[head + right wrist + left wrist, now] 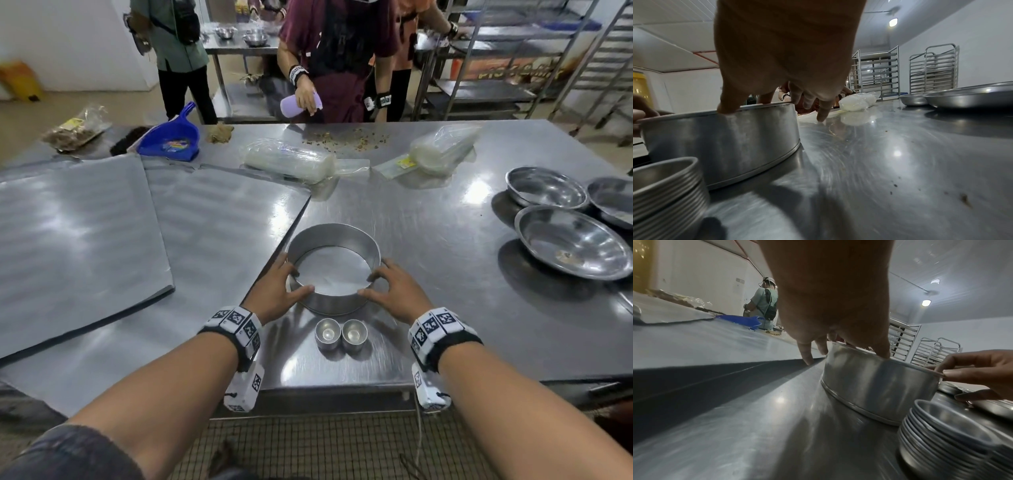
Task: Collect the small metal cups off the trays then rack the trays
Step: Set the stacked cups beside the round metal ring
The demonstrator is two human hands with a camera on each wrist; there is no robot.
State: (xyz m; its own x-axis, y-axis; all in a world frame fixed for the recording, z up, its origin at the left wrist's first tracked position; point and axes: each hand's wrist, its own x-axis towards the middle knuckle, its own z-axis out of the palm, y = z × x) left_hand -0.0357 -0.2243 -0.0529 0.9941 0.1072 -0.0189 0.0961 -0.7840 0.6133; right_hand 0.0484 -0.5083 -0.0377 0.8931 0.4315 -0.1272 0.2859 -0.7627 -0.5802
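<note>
A round, straight-walled metal pan (334,267) stands on the steel table (428,308) in front of me. My left hand (291,284) grips its left rim, fingers curled over the edge and thumb along the near wall. My right hand (373,286) grips the right rim the same way. Two stacks of small metal cups (327,334) (354,334) stand side by side just before the pan, between my wrists. Two flat grey trays (78,240) (222,219) lie overlapped on the left. The left wrist view has the pan (879,386) and a cup stack (941,443); the right wrist view has the pan (725,138) and a cup stack (668,186).
Three shallow steel bowls (575,243) sit at the right. Two plastic bags (291,159) (442,150), crumbs (342,140) and a blue dustpan (171,137) lie along the far side. A person (335,58) stands across the table. Tray racks (933,71) stand beyond.
</note>
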